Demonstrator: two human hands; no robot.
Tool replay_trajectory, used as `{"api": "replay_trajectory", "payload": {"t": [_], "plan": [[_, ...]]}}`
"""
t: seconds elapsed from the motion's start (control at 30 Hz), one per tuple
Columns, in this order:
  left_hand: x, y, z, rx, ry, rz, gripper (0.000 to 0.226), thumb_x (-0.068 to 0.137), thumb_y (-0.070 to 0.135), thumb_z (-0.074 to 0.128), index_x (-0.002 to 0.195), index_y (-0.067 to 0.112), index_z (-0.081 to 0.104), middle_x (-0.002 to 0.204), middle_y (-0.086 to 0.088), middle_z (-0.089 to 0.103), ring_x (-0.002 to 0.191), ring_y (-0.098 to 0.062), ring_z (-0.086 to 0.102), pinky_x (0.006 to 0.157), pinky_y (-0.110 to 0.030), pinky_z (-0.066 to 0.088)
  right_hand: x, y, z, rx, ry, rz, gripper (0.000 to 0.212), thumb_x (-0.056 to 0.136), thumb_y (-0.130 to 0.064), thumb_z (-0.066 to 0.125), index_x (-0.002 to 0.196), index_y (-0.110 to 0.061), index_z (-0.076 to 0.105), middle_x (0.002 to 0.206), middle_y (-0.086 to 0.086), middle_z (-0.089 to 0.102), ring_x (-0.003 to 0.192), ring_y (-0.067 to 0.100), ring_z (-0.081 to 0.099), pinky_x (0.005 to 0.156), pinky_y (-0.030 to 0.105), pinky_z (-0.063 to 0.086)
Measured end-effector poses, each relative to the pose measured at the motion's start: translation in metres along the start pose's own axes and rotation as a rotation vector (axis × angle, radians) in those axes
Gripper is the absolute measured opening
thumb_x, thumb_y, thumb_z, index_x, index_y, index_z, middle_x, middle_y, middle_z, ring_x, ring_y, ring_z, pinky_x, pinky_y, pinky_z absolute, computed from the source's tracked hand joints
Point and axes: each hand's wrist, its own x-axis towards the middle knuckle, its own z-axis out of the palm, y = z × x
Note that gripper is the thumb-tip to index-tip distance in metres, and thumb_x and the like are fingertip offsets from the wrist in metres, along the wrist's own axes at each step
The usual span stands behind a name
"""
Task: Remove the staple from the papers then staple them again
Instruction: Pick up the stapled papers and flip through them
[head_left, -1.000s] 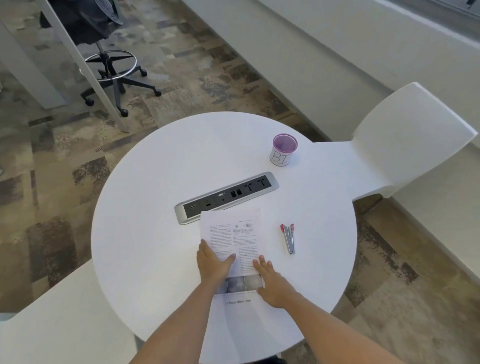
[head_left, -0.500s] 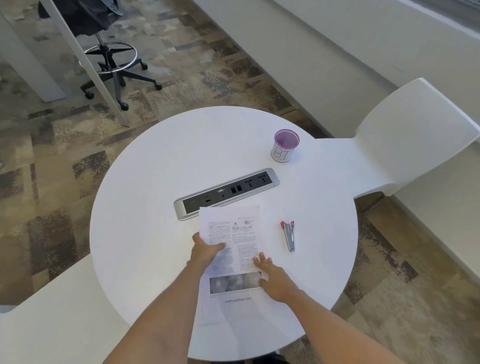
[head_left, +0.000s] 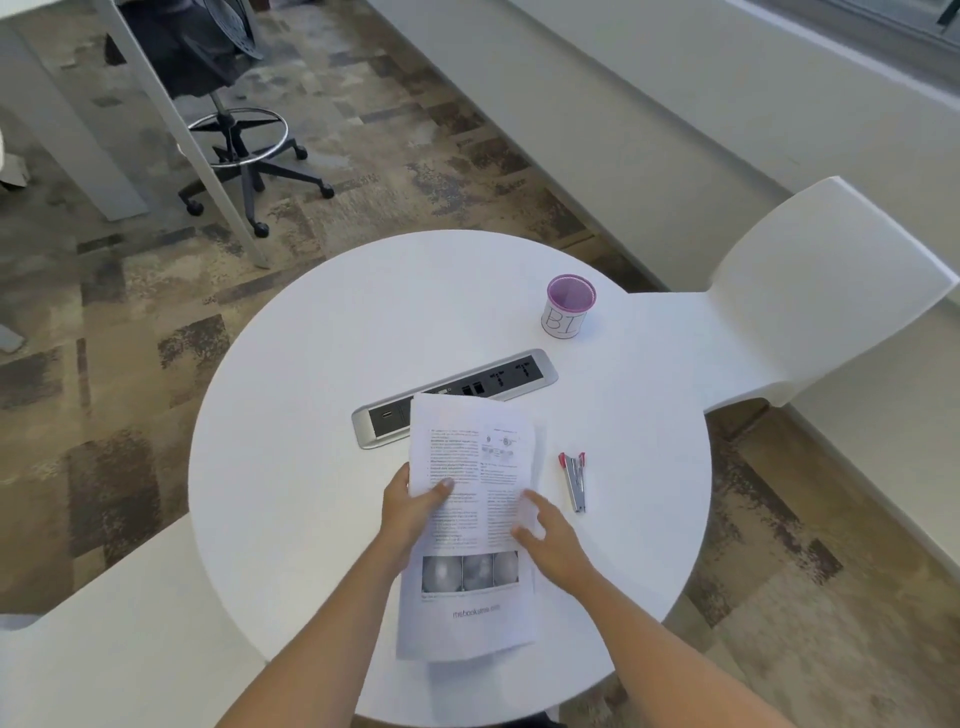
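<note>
Your left hand (head_left: 410, 512) pinches the papers' (head_left: 470, 525) left edge, while your open right hand (head_left: 550, 538) lies nearer the stapler (head_left: 575, 480), which points lengthwise away from you just to its right.

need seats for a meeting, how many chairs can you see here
3: a white chair right of the round table, a white chair at its near left, a black office chair far left.

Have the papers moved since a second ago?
Yes. The papers went forward; their far edge now overlaps the power strip, and the left hand grips them.
</note>
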Motion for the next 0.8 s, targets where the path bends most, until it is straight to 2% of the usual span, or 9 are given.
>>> {"api": "replay_trajectory", "payload": {"t": [0.13, 0.23, 0.33, 0.4, 0.47, 0.53, 0.6, 0.67, 0.8], "plan": [[-0.017, 0.021, -0.012, -0.113, -0.083, 0.041, 0.040, 0.084, 0.011, 0.076, 0.122, 0.012, 0.062, 0.114, -0.006, 0.074, 0.102, -0.024, 0.071, 0.085, -0.036, 0.057, -0.001, -0.035, -0.017, 0.390, 0.130, 0.070, 0.071, 0.091, -0.040, 0.063, 0.150, -0.021, 0.028, 0.142, -0.003, 0.043, 0.127, 0.017, 0.046, 0.103, 0.031, 0.036], [-0.025, 0.034, -0.018, -0.139, -0.117, 0.083, 0.038, 0.086, 0.009, 0.074, 0.122, 0.012, 0.063, 0.115, -0.007, 0.074, 0.104, -0.025, 0.071, 0.087, -0.037, 0.056, 0.000, -0.060, -0.034, 0.515, 0.104, 0.087, 0.049, 0.092, -0.042, 0.062, 0.134, -0.020, 0.049, 0.120, -0.009, 0.062, 0.107, 0.013, 0.062, 0.090, 0.032, 0.048], [-0.030, 0.047, -0.022, -0.141, -0.102, 0.137, 0.035, 0.085, 0.012, 0.075, 0.118, 0.016, 0.066, 0.113, -0.003, 0.075, 0.104, -0.023, 0.071, 0.078, -0.028, 0.057, -0.004, -0.078, -0.043, 0.538, 0.099, 0.015, 0.024, 0.093, -0.034, 0.064, 0.108, -0.016, 0.069, 0.106, 0.004, 0.075, 0.095, 0.021, 0.071, 0.081, 0.036, 0.057], [-0.032, 0.054, -0.022, -0.126, -0.031, 0.162, 0.038, 0.083, 0.015, 0.077, 0.119, 0.016, 0.063, 0.118, -0.004, 0.073, 0.104, -0.023, 0.070, 0.078, -0.026, 0.056, -0.011, -0.088, -0.045, 0.585, 0.116, -0.040, 0.018, 0.093, -0.029, 0.064, 0.102, -0.015, 0.071, 0.099, 0.006, 0.077, 0.089, 0.022, 0.073, 0.071, 0.032, 0.057], [-0.034, 0.060, -0.017, -0.030, 0.119, 0.179, 0.057, 0.082, 0.018, 0.080, 0.131, 0.017, 0.050, 0.132, -0.007, 0.062, 0.112, -0.023, 0.061, 0.088, -0.033, 0.051, -0.016, -0.096, -0.045, 0.595, 0.148, -0.083, 0.016, 0.093, -0.028, 0.065, 0.099, -0.015, 0.071, 0.092, 0.005, 0.078, 0.088, 0.024, 0.074, 0.071, 0.033, 0.058], [-0.037, 0.065, -0.011, 0.203, 0.286, 0.193, 0.086, 0.079, 0.026, 0.082, 0.147, 0.019, 0.030, 0.147, -0.006, 0.046, 0.132, -0.029, 0.040, 0.105, -0.047, 0.040, -0.022, -0.102, -0.043, 0.573, 0.186, -0.120, 0.015, 0.093, -0.029, 0.064, 0.097, -0.016, 0.071, 0.089, 0.004, 0.078, 0.086, 0.023, 0.075, 0.076, 0.038, 0.059], [-0.048, 0.072, -0.002, 0.344, 0.334, 0.249, 0.096, 0.079, 0.035, 0.081, 0.154, 0.021, 0.022, 0.155, -0.005, 0.035, 0.143, -0.030, 0.024, 0.113, -0.054, 0.029, -0.028, -0.108, -0.039, 0.531, 0.225, -0.176, 0.014, 0.093, -0.029, 0.064, 0.096, -0.018, 0.072, 0.087, 0.001, 0.078, 0.083, 0.020, 0.075, 0.074, 0.037, 0.060], [-0.060, 0.080, 0.011, 0.308, 0.203, 0.331, 0.085, 0.084, 0.038, 0.076, 0.153, 0.025, 0.028, 0.155, 0.001, 0.036, 0.144, -0.023, 0.026, 0.114, -0.048, 0.030, -0.034, -0.113, -0.033, 0.497, 0.259, -0.256, 0.014, 0.093, -0.028, 0.065, 0.098, -0.019, 0.074, 0.088, -0.002, 0.078, 0.082, 0.017, 0.075, 0.070, 0.031, 0.059], [-0.086, 0.095, 0.038, -0.005, -0.251, 0.317, 0.059, 0.094, 0.032, 0.063, 0.148, 0.030, 0.039, 0.141, 0.010, 0.051, 0.131, -0.006, 0.046, 0.101, -0.023, 0.039, -0.043, -0.122, -0.018, 0.334, 0.292, -0.378, 0.014, 0.092, -0.023, 0.065, 0.095, -0.026, 0.078, 0.084, -0.007, 0.078, 0.075, 0.014, 0.073, 0.066, 0.026, 0.058]]}}
